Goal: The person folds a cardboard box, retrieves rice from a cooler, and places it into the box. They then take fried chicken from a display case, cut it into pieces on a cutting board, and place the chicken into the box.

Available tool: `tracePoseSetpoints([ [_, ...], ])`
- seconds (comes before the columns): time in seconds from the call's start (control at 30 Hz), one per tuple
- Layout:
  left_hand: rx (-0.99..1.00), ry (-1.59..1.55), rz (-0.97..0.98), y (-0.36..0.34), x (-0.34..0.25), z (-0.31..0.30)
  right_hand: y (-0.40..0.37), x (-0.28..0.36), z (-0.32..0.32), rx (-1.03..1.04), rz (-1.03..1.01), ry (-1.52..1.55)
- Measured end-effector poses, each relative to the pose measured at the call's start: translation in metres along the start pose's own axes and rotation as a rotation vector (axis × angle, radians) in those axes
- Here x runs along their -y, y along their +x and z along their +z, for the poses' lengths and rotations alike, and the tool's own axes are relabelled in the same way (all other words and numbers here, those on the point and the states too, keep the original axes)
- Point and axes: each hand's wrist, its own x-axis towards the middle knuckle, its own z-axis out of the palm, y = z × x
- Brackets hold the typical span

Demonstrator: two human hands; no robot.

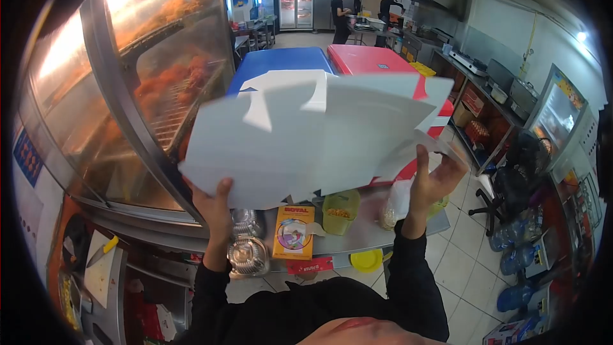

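Fingers point(223, 188) of the left hand point(216, 211) close on the lower left edge of a flat white die-cut cardboard sheet point(306, 140). The right hand point(434, 182) grips its lower right edge. The sheet is held up, tilted, above a steel counter point(364, 233). Beneath it stand a yellow ROYAL carton point(294, 231), a green plastic tub point(340, 212) and stacked foil trays point(248, 252). A glass heated display cabinet point(128, 89) stands to the left.

Commercial kitchen, heated chicken display point(159, 83), glass-door fridges point(295, 5), steel counter point(357, 233)
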Motion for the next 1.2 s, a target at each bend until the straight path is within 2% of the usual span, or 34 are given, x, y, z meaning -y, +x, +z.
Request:
tracePoseSetpoints([
  [0.03, 0.005, 0.076, 0.031, 0.015, -0.012, 0.009, 0.009, -0.004, 0.002, 0.060, 0.004, 0.067],
  [0.1, 0.184, 0.064, 0.054, 0.060, -0.045, 0.038, 0.044, -0.005, 0.005, 0.300, 0.258, -0.021],
  [0.17, 0.271, 0.144, 0.063, 0.111, -0.053, 0.072, 0.076, -0.027, 0.017, 0.530, 0.374, -0.059],
  [0.2, 0.332, 0.237, 0.116, 0.142, -0.040, 0.085, 0.087, -0.043, 0.026, 0.540, 0.373, -0.061],
  [0.27, 0.505, 0.249, 0.044, 0.183, -0.024, 0.113, 0.093, -0.087, 0.043, 0.611, 0.674, 0.319],
  [0.3, 0.504, 0.243, 0.042, 0.198, -0.007, 0.125, 0.094, -0.105, 0.048, 0.691, 0.809, 0.377],
  [0.37, 0.500, 0.534, 0.287, 0.225, 0.046, 0.145, 0.089, -0.131, 0.056, 0.843, 1.025, 0.468],
  [0.4, 0.445, 0.639, 0.319, 0.237, 0.080, 0.151, 0.080, -0.145, 0.061, 0.794, 1.111, 0.522],
  [0.47, 0.198, 0.911, 0.738, 0.215, 0.078, 0.159, 0.064, -0.158, 0.067, 0.761, 1.182, 0.578],
  [0.5, 0.200, 0.900, 0.742, 0.205, 0.074, 0.163, 0.058, -0.162, 0.071, 0.721, 1.242, 0.589],
  [0.57, 0.568, 0.543, 0.785, 0.186, 0.060, 0.165, 0.046, -0.171, 0.077, 0.655, 1.341, 0.686],
  [0.6, 0.570, 0.540, 0.782, 0.174, 0.044, 0.162, 0.047, -0.169, 0.080, 0.654, 1.342, 0.681],
  [0.67, 0.846, 0.578, 0.576, 0.153, -0.005, 0.152, 0.050, -0.158, 0.086, 0.512, 1.260, 0.775],
  [0.7, 0.914, 0.580, 0.427, 0.150, -0.024, 0.149, 0.057, -0.146, 0.086, 0.532, 1.210, 0.727],
  [0.73, 0.907, 0.585, 0.415, 0.147, -0.038, 0.148, 0.064, -0.127, 0.090, 0.544, 1.218, 0.727],
  [0.8, 0.944, 0.224, -0.032, 0.144, -0.059, 0.141, 0.076, -0.080, 0.101, 0.425, 0.788, 0.708],
  [0.83, 1.016, 0.040, -0.103, 0.144, -0.068, 0.132, 0.080, -0.057, 0.106, 0.436, 0.794, 0.716],
  [0.9, 0.966, -0.218, -0.266, 0.139, -0.098, 0.117, 0.081, -0.005, 0.106, 0.639, 0.087, 0.416],
  [0.93, 0.990, -0.389, -0.329, 0.137, -0.112, 0.103, 0.081, 0.024, 0.104, 0.759, -0.060, 0.404],
  [0.97, 1.011, -0.562, -0.389, 0.136, -0.127, 0.087, 0.081, 0.048, 0.102, 0.776, -0.392, 0.263],
  [1.0, 1.007, -0.559, -0.392, 0.134, -0.143, 0.069, 0.080, 0.067, 0.101, 0.776, -0.721, 0.112],
  [1.07, 1.001, -0.652, -0.523, 0.125, -0.170, 0.037, 0.071, 0.097, 0.100, 0.770, -0.976, 0.090],
  [1.1, 0.998, -0.651, -0.522, 0.118, -0.175, 0.026, 0.067, 0.111, 0.098, 0.750, -1.074, 0.010],
  [1.17, 0.690, -0.480, -0.432, 0.104, -0.185, 0.004, 0.059, 0.129, 0.092, 0.724, -1.111, 0.015],
  [1.2, 0.685, -0.480, -0.430, 0.097, -0.186, -0.007, 0.055, 0.139, 0.089, 0.698, -1.148, 0.017],
])
